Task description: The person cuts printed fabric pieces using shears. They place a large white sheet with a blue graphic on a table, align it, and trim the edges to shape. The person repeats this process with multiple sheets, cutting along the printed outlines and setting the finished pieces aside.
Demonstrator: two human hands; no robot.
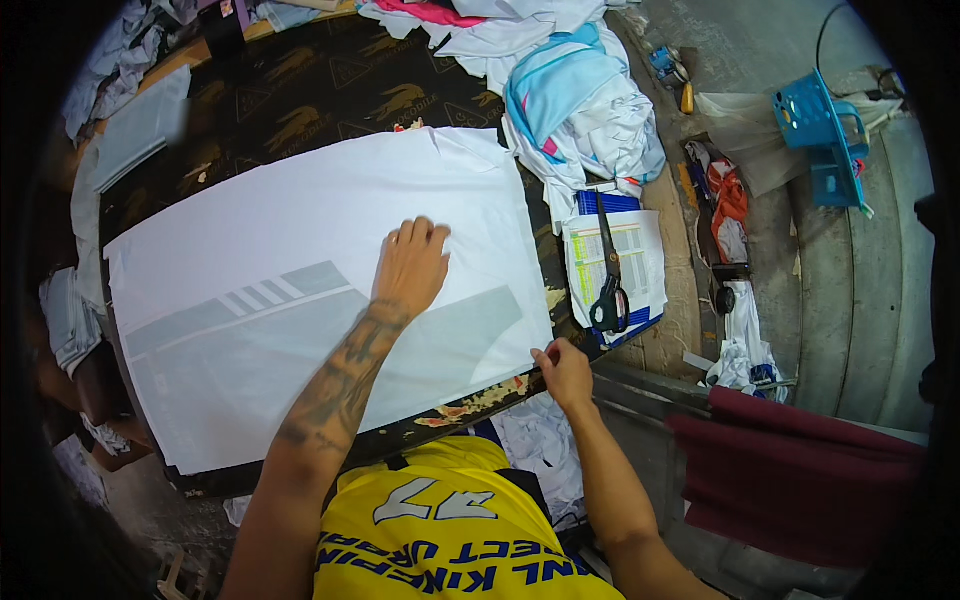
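Observation:
A large white fabric sheet [300, 210] lies spread over the dark table, with grey panels and stripes showing faintly through it. My left hand [413, 262] rests on its middle, fingers slightly bent and pressing down on the cloth. At the near right corner, my right hand [567, 375] pinches the fabric's edge between thumb and fingers. Just beyond that corner, black-handled scissors [608, 290] lie on printed paper sheets [645, 250].
Crumpled white and light-blue garments [575, 100] are heaped at the far right of the dark patterned table [260, 100]. Folded pale cloth [145, 125] lies far left. To the right are a blue plastic basket [805, 110] and a maroon cloth [790, 470] over a rail.

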